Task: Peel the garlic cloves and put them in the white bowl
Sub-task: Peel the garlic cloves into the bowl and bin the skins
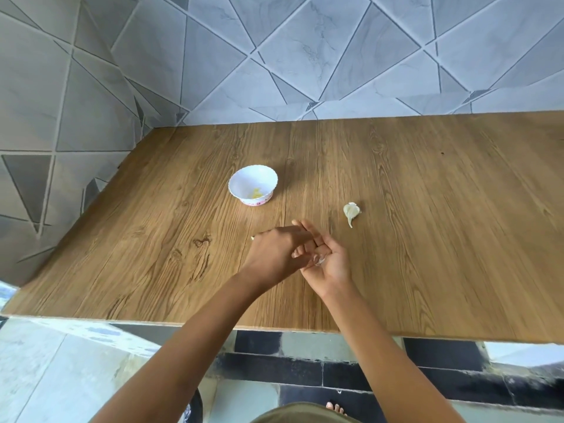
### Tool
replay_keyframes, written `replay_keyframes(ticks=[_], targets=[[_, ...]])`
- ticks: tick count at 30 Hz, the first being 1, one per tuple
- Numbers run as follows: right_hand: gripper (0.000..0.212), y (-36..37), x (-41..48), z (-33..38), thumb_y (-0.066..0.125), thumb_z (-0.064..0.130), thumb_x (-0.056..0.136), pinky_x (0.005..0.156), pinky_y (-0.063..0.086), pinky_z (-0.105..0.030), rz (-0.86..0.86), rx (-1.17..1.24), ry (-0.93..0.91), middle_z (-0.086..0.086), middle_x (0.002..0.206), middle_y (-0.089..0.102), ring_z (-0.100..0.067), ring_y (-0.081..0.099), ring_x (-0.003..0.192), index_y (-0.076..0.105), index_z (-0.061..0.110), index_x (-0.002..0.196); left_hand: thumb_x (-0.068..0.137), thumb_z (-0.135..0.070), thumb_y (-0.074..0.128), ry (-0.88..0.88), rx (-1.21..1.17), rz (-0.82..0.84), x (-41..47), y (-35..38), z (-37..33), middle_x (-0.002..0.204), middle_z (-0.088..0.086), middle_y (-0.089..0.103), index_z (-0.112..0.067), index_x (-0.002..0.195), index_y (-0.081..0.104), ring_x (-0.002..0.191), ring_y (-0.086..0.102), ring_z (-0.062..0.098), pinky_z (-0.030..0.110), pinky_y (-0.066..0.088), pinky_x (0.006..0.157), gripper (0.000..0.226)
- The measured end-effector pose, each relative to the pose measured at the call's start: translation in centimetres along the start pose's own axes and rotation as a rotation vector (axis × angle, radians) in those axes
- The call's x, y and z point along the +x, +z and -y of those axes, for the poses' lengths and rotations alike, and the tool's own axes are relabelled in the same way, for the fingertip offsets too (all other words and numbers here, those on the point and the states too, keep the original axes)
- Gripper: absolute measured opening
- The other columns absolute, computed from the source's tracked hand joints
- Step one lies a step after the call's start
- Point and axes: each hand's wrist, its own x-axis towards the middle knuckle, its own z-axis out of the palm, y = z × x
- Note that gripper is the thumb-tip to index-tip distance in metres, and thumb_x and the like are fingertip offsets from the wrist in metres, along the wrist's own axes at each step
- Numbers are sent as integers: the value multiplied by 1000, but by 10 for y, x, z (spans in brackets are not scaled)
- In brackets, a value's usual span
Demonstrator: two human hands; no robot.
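Peel step judged done: garlic clove [252, 238] is pinched in left hand [274, 251] fingers; skin [319, 261] is cradled in right hand [332, 264], fingers apart; carry to white bowl [266, 178] is called for

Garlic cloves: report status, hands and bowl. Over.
Left hand pinches small pale clove. Right hand palm up, thin peel on it. White bowl holds yellowish pieces; unpeeled garlic waits on table. Nothing between hand and bowl.
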Motion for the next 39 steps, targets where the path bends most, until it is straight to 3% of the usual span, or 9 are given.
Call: replay_keyframes(ticks=[3,7,11,17,22,25,29,34,39], targets=[[40,0,1,-3,35,25,100,84,52,-33,9,-43,-28,-15,108,69,-23,68,92,62,-1,113,83,-19,60,-54,-248,-20,-3,0,13,93,-8,69,-23,97,71,76,63,9,28,51,64,18],[41,6,1,-11,36,25,100,80,56,-31,31,-67,-8,-15,108,68,-23,68,94,67,0,107,84,-3,66,-291,-716,-135,-22,-4,27,91,-8,71,-19,95,72,84,66,3,20,52,79,20],[42,21,9,-32,36,26,99,88,52,-33,51,-182,77,-15,117,66,-23,67,98,69,2,106,86,-6,66,-541,-889,-248,-58,-8,39,95,-6,69,-17,102,67,82,63,-5,11,49,76,19],[43,41,15,-87,46,31,85,88,51,-33,174,-368,402,-13,118,66,-22,67,103,69,4,110,87,-6,64,-991,-888,-597,-135,-11,57,106,-3,68,-19,107,65,93,65,7,22,52,88,24],[40,45,-5,-164,44,29,90,91,50,-35,245,-433,654,-13,116,67,-22,67,103,70,5,107,88,1,61,-1264,-836,-890,-217,-15,52,105,-1,68,-12,109,64,88,62,4,9,49,71,25],[41,40,-19,-214,33,25,100,89,50,-33,226,-477,762,-12,112,68,-20,69,96,69,6,106,86,0,62,-1366,-780,-996,-264,-17,54,100,-4,68,-12,105,66,84,63,3,6,48,71,23],[49,29,-22,-281,33,24,99,85,53,-32,203,-489,840,-13,103,71,-19,70,91,77,5,88,85,-2,63,-1474,-690,-991,-315,-14,78,99,-2,69,-10,104,69,84,62,5,5,45,71,22],[37,8,-12,-371,46,23,82,83,55,-34,108,-495,877,-15,104,71,-22,70,92,76,2,88,85,-3,63,-1577,-718,-959,-380,0,135,100,-2,69,-9,105,69,83,61,2,4,45,72,22],[36,-38,29,-462,46,20,82,87,54,-35,-16,-568,845,-16,106,70,-23,70,95,76,1,90,85,-5,62,-1687,-743,-889,-435,52,218,96,-1,71,-12,101,71,89,64,12,25,50,82,20]])
